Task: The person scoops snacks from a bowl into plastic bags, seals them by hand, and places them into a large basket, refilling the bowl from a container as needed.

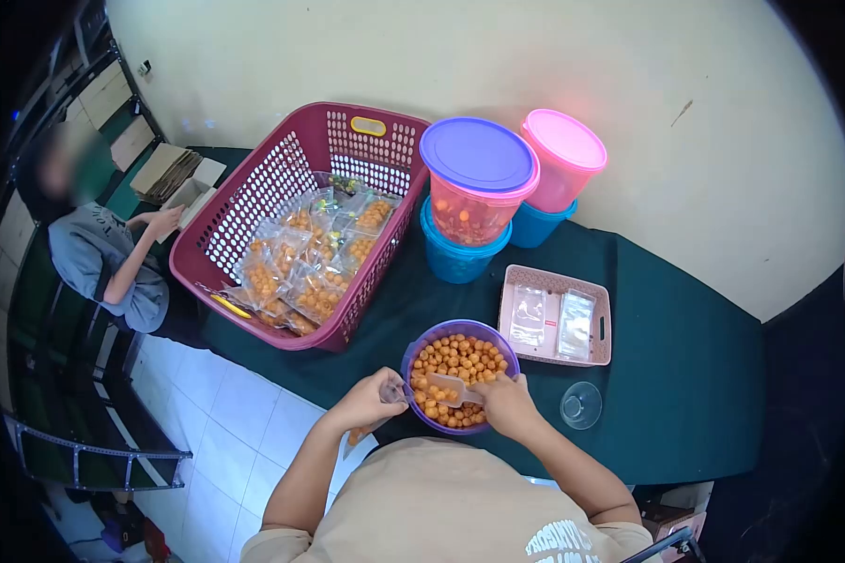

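Note:
A purple tub [413, 349] full of round orange snack balls [460, 355] stands at the table's front edge. My right hand [505, 403] grips a pale pink scoop [448, 386], which lies over the balls with some of them in it. At the tub's left rim, my left hand [364, 402] is closed on a clear plastic bag [394, 390], its mouth towards the scoop. Some orange shows in the bag below that hand; the rest of it is hidden by the fingers.
A maroon basket [347, 319] holds several filled bags. Lidded pink containers [474, 202] sit on blue ones [460, 258]. A pink tray [559, 355] with clear packets and a clear glass cup [581, 405] are at right. Another person [113, 258] handles a box [195, 199] at left.

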Demonstrator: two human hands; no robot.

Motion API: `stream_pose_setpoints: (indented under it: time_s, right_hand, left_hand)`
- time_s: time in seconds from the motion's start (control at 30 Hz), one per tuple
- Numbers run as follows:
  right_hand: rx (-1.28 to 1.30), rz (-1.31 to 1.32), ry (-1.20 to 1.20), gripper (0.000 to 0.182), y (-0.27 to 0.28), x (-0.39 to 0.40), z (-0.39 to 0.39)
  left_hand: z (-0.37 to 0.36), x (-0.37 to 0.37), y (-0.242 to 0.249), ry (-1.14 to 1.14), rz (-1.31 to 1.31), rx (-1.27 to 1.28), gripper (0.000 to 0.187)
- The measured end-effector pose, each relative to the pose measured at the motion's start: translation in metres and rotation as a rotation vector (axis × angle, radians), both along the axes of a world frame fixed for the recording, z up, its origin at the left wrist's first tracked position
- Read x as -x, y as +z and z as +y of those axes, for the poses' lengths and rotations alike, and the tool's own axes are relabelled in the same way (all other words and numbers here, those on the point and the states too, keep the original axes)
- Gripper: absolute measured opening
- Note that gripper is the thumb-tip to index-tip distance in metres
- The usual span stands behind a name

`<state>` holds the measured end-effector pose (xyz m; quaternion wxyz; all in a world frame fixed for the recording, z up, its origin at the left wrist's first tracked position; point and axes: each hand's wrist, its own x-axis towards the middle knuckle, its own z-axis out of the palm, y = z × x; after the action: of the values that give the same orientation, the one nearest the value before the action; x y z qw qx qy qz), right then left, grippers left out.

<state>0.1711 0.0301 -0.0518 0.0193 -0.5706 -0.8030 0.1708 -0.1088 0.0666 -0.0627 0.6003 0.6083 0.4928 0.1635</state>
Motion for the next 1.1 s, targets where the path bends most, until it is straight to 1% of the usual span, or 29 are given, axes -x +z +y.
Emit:
stream_pose_setpoints:
  time_s: [0.03, 0.1, 0.13, 0.2, 0.27, 0.3, 0.37, 0.4, 0.47, 0.6, 0.67, 0.8, 0.87, 0.9, 0.97, 1.03, 1.1]
  right_hand:
    - [0.001, 0.0, -0.004, 0.028, 0.004, -0.003, -0.001]
    - [0.039, 0.142, -0.146, 0.025, 0.01, -0.008, -0.002]
    - [0.041, 0.142, -0.149, 0.025, 0.01, -0.011, -0.003]
    - [-0.082, 0.28, -0.235, 0.023, 0.011, -0.016, -0.005]
    - [-0.115, 0.32, -0.28, 0.022, 0.019, -0.021, -0.007]
    - [-0.152, 0.358, -0.32, 0.022, 0.027, -0.022, -0.007]
    - [-0.175, 0.368, -0.336, 0.02, 0.051, -0.024, -0.008]
    - [-0.185, 0.402, -0.352, 0.019, 0.059, -0.026, -0.009]
    - [-0.205, 0.467, -0.357, 0.016, 0.071, -0.03, -0.011]
    - [-0.196, 0.489, -0.318, 0.012, 0.089, -0.028, -0.013]
    - [-0.247, 0.355, -0.294, 0.016, 0.09, -0.03, -0.012]
    - [-0.241, 0.317, -0.337, 0.018, 0.096, -0.03, -0.012]
    - [-0.341, 0.255, -0.278, 0.019, 0.097, -0.033, -0.008]
    - [-0.358, 0.252, -0.269, 0.019, 0.101, -0.034, -0.006]
    - [-0.308, 0.277, -0.276, 0.019, 0.107, -0.034, -0.006]
    - [-0.334, 0.256, -0.26, 0.019, 0.111, -0.036, -0.005]
    - [-0.316, 0.263, -0.251, 0.021, 0.115, -0.037, -0.003]
  left_hand:
    - [-0.001, -0.001, 0.004, 0.012, -0.018, -0.009, 0.037]
    - [-0.002, -0.004, 0.012, 0.02, -0.037, -0.017, 0.037]
    - [-0.003, -0.006, 0.016, 0.015, -0.022, -0.055, 0.038]
    - [-0.005, -0.011, 0.026, 0.008, -0.006, -0.092, 0.038]
    - [-0.01, -0.02, 0.038, 0.03, 0.12, -0.293, 0.041]
    - [-0.011, -0.024, 0.04, 0.027, 0.12, -0.29, 0.041]
    - [-0.013, -0.032, 0.044, 0.016, 0.243, -0.482, 0.045]
    - [-0.014, -0.036, 0.048, 0.013, 0.243, -0.481, 0.045]
    - [-0.018, -0.046, 0.059, 0.015, 0.283, -0.547, 0.053]
    - [-0.023, -0.062, 0.062, -0.007, 0.279, -0.589, 0.054]
    - [-0.024, -0.067, 0.061, -0.043, 0.255, -0.584, 0.054]
    - [-0.029, -0.077, 0.067, -0.059, 0.255, -0.572, 0.054]
    - [-0.027, -0.08, 0.066, -0.053, 0.249, -0.599, 0.055]
    - [-0.026, -0.082, 0.068, -0.043, 0.245, -0.616, 0.055]
    - [-0.027, -0.083, 0.07, -0.053, 0.242, -0.542, 0.055]
    - [-0.028, -0.086, 0.071, -0.062, 0.257, -0.534, 0.054]
    - [-0.028, -0.087, 0.069, -0.054, 0.237, -0.595, 0.054]
